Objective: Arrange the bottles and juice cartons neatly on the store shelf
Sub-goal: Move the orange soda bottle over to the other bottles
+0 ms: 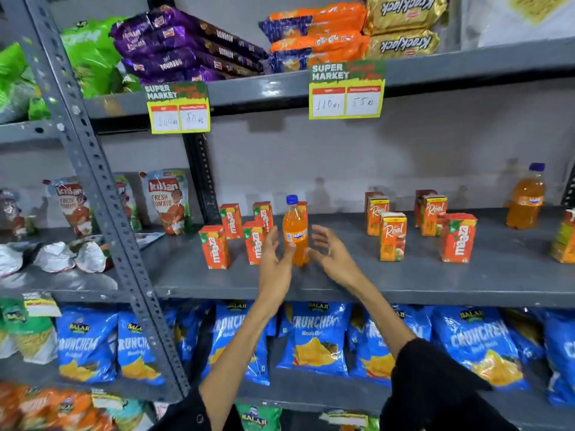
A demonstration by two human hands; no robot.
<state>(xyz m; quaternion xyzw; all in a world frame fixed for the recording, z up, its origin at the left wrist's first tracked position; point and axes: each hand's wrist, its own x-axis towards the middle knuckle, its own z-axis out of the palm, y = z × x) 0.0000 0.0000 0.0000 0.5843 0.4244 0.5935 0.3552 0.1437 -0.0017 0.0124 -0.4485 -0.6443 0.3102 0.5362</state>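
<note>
An orange soda bottle (295, 231) with a blue cap stands upright on the grey middle shelf (373, 281). My left hand (275, 256) is open just left of it, thumb touching its lower side. My right hand (329, 253) is open just right of it, fingers spread, fingertips near the bottle's base. Several orange Maaza cartons (214, 247) stand to the left of the bottle, one partly hidden behind my left hand. Real juice cartons (392, 236) and another Maaza carton (458, 237) stand to the right. A second orange bottle (525, 200) stands at the far right back.
A slotted grey upright (102, 194) divides the shelving at left. Price tags (346, 90) hang from the shelf above. Ketchup pouches (166, 200) fill the left bay, blue chip bags (314, 337) the shelf below. More cartons (564, 237) sit at the right edge.
</note>
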